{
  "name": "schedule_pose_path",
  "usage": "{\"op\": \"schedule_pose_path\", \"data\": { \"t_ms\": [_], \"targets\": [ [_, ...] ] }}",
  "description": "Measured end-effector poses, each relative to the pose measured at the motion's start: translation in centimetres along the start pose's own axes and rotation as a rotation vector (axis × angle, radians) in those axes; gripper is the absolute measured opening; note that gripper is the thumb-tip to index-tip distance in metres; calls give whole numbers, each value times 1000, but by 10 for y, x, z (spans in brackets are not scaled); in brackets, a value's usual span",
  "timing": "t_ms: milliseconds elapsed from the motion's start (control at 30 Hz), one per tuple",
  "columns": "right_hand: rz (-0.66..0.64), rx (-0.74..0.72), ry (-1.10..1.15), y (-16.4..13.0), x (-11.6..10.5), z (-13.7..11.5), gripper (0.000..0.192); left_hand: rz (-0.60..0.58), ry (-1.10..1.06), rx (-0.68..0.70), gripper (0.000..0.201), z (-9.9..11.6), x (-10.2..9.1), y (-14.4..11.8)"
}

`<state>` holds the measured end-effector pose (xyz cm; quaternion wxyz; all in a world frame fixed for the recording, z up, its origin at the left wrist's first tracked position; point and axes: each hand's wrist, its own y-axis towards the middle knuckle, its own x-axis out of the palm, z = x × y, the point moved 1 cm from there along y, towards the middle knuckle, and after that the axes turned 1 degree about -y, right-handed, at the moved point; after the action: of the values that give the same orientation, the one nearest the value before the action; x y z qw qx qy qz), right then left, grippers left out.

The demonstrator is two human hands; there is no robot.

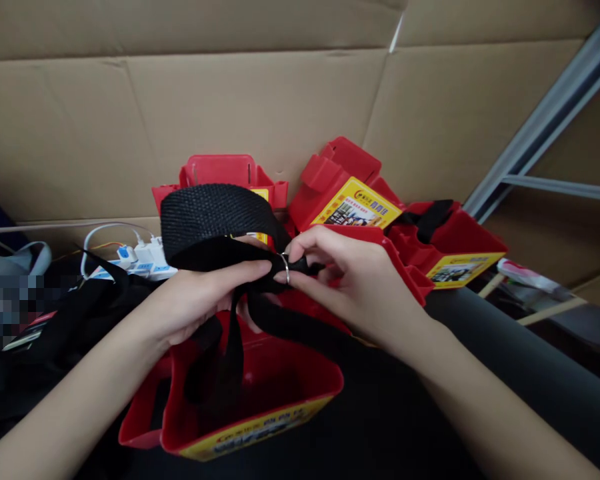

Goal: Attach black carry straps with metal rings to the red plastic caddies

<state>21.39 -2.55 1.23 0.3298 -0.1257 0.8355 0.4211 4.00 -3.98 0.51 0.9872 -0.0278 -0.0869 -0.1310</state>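
A black webbing strap (215, 220) was held up in a loop above a red plastic holder (260, 393), just in front of the chest. The strap was pinched by the left hand (200, 300), thumb laid along it, while a small metal ring (285, 267) threaded on the strap was gripped between the fingertips of the right hand (350, 280). Both hands were closed on the strap and met at the ring.

The strap's lower lengths were seen dropping into the open holder, whose front carried a yellow label (260, 430); its print was too blurred to be read. What else lay inside was hidden by the strap and the wrists.

Behind the hands, more red holders (350, 187) with yellow labels were piled against a cardboard wall (260, 100), one with its own black strap. The nearest of them was partly covered by the loop. To the left, a white power strip (147, 260) with cables was partly screened by dark fabric (80, 313), and a patch there was pixelated. A grey metal frame (545, 133) was cut off at the right edge.
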Motion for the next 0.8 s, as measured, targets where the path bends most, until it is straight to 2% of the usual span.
{"op": "schedule_pose_path", "data": {
  "t_ms": [100, 167, 267, 367, 400, 467, 567, 633, 733, 800],
  "targets": [
    [-105, -56, -51, 0, -3, -2, 7, -75, -75, -38, 10, 0, -1, 0],
    [-156, -52, 37, 0, -7, -1, 7, -141, -110, -68, 6, 0, -3, -1],
    [-232, -33, 341, 3, -16, 8, 11, -189, -158, -102, 13, 2, -11, -2],
    [-273, -56, 648, 9, -27, 22, 23, -211, -237, -93, 12, 5, -17, -1],
    [-289, -63, 663, 10, -29, 24, 26, -216, -242, -61, 13, 5, -17, -1],
    [-321, -51, 514, 10, -28, 23, 24, -203, -186, 7, 14, 4, -16, -1],
    [-239, -39, 170, 6, -18, 10, 11, -142, -8, 33, 20, -1, -12, -2],
    [-180, -68, 94, 3, -14, 1, 8, -165, 67, -4, 31, -1, -11, -4],
    [-123, -37, 243, 4, -22, 2, 11, -205, 27, -41, 28, 10, -19, -8],
    [66, -11, 448, 8, -39, 12, 22, -179, -38, -40, 25, 23, -27, -10]
  ]
}}
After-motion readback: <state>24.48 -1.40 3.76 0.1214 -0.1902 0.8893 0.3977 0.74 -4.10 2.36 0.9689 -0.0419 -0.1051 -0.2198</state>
